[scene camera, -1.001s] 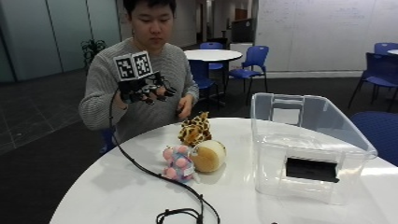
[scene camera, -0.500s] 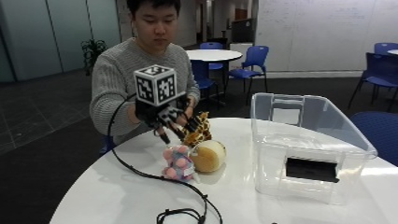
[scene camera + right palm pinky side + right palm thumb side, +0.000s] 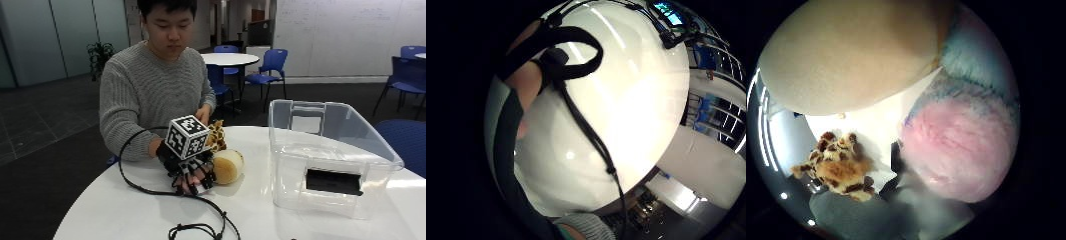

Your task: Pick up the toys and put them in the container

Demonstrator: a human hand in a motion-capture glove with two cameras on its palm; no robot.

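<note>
My gloved right hand is down on the white round table, covering a pink and blue plush toy that the outside view hides. The fingers curl down around it to the tabletop. A round cream plush toy lies right against the hand. Behind both stands a spotted giraffe toy. The clear plastic container stands open on the table to the right, with no toys inside.
A black cable loops from the hand across the table toward its front edge. The person's bare left hand stays behind the giraffe toy. Blue chairs and another round table stand in the background.
The gloved hand has come down from chest height onto the pink and blue toy, and its fingers now wrap over it. The toys and the container have not moved.
</note>
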